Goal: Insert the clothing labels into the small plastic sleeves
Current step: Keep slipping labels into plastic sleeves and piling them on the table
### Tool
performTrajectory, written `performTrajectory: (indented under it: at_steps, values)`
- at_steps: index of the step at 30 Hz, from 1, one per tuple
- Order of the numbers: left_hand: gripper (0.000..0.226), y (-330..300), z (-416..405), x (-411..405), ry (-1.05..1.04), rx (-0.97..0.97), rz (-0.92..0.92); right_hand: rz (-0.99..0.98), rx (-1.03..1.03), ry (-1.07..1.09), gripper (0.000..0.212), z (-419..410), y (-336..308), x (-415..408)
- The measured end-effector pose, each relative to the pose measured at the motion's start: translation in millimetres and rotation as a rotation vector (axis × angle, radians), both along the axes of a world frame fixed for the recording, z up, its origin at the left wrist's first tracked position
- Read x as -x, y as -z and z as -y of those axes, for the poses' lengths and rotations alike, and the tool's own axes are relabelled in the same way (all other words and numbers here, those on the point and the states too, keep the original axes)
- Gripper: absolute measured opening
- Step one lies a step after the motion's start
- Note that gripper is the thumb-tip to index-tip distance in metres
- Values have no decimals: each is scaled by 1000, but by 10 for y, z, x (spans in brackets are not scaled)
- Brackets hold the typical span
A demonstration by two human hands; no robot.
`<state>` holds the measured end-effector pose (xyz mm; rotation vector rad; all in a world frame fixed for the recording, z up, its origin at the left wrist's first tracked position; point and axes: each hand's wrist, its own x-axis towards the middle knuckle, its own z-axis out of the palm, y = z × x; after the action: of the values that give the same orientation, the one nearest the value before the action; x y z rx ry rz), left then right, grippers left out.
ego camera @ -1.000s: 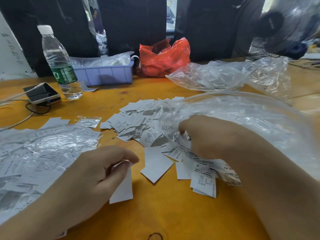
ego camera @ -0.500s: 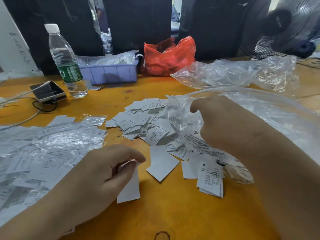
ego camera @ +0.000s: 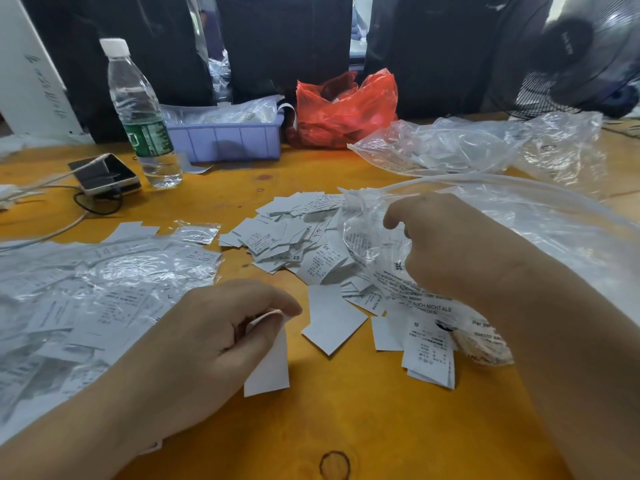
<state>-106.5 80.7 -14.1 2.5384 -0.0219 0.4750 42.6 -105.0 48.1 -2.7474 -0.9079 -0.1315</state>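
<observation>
The left hand (ego camera: 207,344) pinches a white label (ego camera: 268,368) over bare table (ego camera: 346,427) near the front edge. The right hand (ego camera: 450,251) grips a crinkled plastic sleeve (ego camera: 367,244) above the loose label pile (ego camera: 294,240), sleeved labels (ego camera: 97,292) crowding left.

This looks like a small garment-packing workshop rather than a home or an office. A worn orange-yellow wooden worktable (ego camera: 346,427) carries a loose heap of white printed clothing labels (ego camera: 294,237) marked with sizes such as XS and S, and a spread of small clear plastic sleeves with labels inside (ego camera: 104,289). Large crumpled transparent plastic bags (ego camera: 467,147) lie at the far right. A pale purple plastic parts bin (ego camera: 225,140) and a red plastic carrier bag (ego camera: 346,112) stand at the back edge. A black pedestal fan (ego camera: 571,53) stands beyond the table, and dark garments (ego camera: 284,46) hang behind it.
</observation>
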Motion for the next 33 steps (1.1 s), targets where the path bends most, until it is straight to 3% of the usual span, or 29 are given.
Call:
performTrajectory:
  at_steps: [7,12,18,20,24,26,30,33]
  values:
    - [23,-8,3,12,-1,3,7,-26,-45,-132,56,-9,22,56]
    - [20,10,2,-12,22,11,-13,-32,-124,-212,56,-48,82,9]
    - [26,7,5,-17,39,2,-25,-83,-400,-255,48,-101,51,-4]
    - [30,-11,8,-9,48,24,-26,-197,-541,-288,45,-91,-6,31]
    - [19,-14,11,4,33,22,-11,-737,-830,-424,41,-118,-34,103]
    - [11,-39,16,16,23,17,-7,-917,-909,-451,37,-161,15,121]
    - [42,-79,16,18,33,12,-11,-888,-815,-449,32,-258,121,148]
    - [30,-64,20,9,16,7,-4,-864,-785,-425,29,-309,187,168]
